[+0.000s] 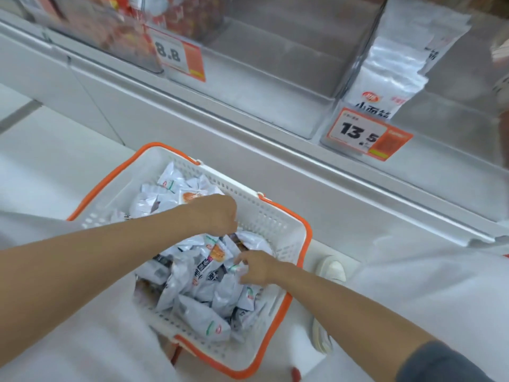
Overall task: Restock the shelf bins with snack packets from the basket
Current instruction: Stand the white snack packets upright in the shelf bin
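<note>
Head view: the basket (275, 224) is set low in front of the shelf, likely so stock can be lifted straight up to the bins. Snack packets (198, 282) are piled loose inside it. Both hands are lowered into the basket, apart. On the right hand (256, 267) a packet edge is pinched, probably to pull it free. The left hand (217, 215) is curled over the packet tops; a grip cannot be told. The middle bin (275, 86) looks unfilled, so it is judged the target. The right bin (399, 64) is stacked with white packets behind a price tag (366, 135). White floor (55, 161); a pale shoe (330, 267) is seen beside the basket.
</note>
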`<action>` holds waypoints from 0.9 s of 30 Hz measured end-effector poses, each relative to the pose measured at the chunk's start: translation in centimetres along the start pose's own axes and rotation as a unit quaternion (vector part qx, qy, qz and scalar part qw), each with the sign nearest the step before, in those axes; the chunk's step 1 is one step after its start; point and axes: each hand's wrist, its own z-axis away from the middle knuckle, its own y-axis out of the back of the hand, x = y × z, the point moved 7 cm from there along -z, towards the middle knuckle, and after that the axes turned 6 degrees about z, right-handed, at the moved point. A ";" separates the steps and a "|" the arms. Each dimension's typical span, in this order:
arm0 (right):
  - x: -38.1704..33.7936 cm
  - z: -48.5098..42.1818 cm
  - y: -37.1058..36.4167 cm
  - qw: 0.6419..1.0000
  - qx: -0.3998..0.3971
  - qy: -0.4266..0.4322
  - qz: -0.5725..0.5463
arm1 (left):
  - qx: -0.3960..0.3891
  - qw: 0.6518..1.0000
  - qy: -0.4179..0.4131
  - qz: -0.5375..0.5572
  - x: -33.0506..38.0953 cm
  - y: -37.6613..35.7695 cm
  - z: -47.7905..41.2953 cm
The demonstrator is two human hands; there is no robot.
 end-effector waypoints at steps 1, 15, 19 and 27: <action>-0.7 -0.3 -0.7 1.000 -0.016 0.007 0.008 | -0.008 1.000 0.002 -0.003 -0.1 -0.4 -0.1; 0.3 10.0 13.9 0.881 0.263 -0.069 -0.388 | 0.018 0.998 -0.042 -0.031 0.1 -0.3 1.4; 0.0 13.2 13.3 0.739 0.176 -0.058 -0.648 | 0.116 0.984 -0.129 0.035 2.9 0.4 1.8; 1.1 18.8 18.5 0.820 0.457 0.031 -0.343 | -0.035 0.913 -0.158 0.375 6.4 1.5 2.1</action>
